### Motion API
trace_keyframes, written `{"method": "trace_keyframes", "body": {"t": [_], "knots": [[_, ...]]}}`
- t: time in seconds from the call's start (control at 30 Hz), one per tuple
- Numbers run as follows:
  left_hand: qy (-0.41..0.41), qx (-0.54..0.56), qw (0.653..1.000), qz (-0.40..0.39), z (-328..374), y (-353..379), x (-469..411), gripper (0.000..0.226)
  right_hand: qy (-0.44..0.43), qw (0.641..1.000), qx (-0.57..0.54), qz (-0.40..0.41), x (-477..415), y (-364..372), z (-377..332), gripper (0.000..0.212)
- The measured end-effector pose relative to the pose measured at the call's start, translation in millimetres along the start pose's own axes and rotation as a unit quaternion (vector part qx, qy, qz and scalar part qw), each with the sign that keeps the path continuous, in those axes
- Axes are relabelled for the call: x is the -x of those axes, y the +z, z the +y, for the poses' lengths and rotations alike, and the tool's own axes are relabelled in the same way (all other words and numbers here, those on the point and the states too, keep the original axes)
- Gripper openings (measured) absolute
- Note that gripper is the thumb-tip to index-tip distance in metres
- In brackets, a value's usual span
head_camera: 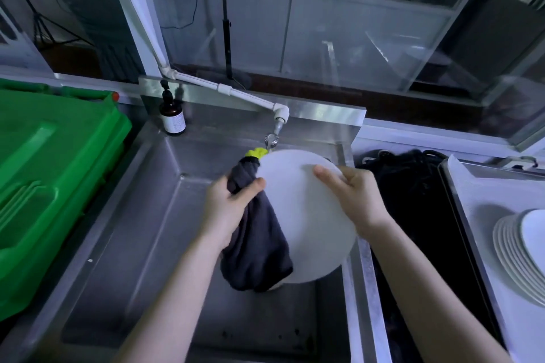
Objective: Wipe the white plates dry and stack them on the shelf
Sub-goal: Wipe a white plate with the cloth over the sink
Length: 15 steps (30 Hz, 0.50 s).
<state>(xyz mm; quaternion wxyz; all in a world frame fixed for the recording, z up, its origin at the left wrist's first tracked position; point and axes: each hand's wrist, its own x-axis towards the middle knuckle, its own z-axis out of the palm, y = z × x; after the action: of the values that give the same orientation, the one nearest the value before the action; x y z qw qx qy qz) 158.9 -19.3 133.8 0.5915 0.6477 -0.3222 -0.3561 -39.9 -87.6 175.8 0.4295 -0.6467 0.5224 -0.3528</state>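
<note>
A large round white plate (pixel 306 233) is held tilted over the steel sink (pixel 141 244). My right hand (pixel 354 200) grips its right rim, thumb across the face and fingers behind. My left hand (pixel 227 209) grips a dark grey cloth (pixel 256 250) with a yellow-green tip (pixel 257 153), bunched against the plate's left edge. The cloth hangs down over the plate's lower left part. A stack of several white plates (pixel 516 250) leans on the surface at the far right.
A white pipe ends in a tap (pixel 272 138) just behind the plate. A brown pump bottle (pixel 172 116) stands on the sink's back corner. A green plastic crate (pixel 50 180) fills the left side. A dark gap (pixel 413 215) separates the sink from the right tray.
</note>
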Motion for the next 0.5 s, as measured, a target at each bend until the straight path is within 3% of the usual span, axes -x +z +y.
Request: {"method": "trace_keyframes", "body": {"t": [0.1, 0.17, 0.27, 0.37, 0.43, 0.5], "knots": [[-0.181, 0.101, 0.962, 0.180, -11.8, 22.8, 19.4, 0.024, 0.096, 0.969, -0.136, 0.180, 13.6, 30.2, 11.0, 0.057], [-0.245, 0.170, 0.930, 0.213, -17.5, 34.6, 28.1, 0.033, 0.158, 0.932, -0.206, 0.254, 23.1, 49.3, 20.0, 0.046], [-0.240, 0.152, 0.937, 0.204, -19.1, 27.1, 24.1, 0.032, 0.158, 0.956, -0.187, 0.164, 27.8, 46.2, 31.0, 0.039], [-0.150, 0.107, 0.969, 0.162, -14.4, 8.3, 13.9, 0.023, 0.066, 0.990, -0.101, 0.070, 13.7, 13.2, 24.0, 0.023], [-0.054, 0.027, 0.994, 0.091, -6.0, 0.0, 9.3, 0.017, 0.007, 0.997, -0.071, -0.001, 0.6, -5.6, 6.5, 0.007], [0.033, -0.050, 0.998, -0.013, 4.5, -4.1, 2.2, 0.022, -0.051, 0.995, 0.021, -0.082, -12.0, -13.2, -8.3, 0.008]]}}
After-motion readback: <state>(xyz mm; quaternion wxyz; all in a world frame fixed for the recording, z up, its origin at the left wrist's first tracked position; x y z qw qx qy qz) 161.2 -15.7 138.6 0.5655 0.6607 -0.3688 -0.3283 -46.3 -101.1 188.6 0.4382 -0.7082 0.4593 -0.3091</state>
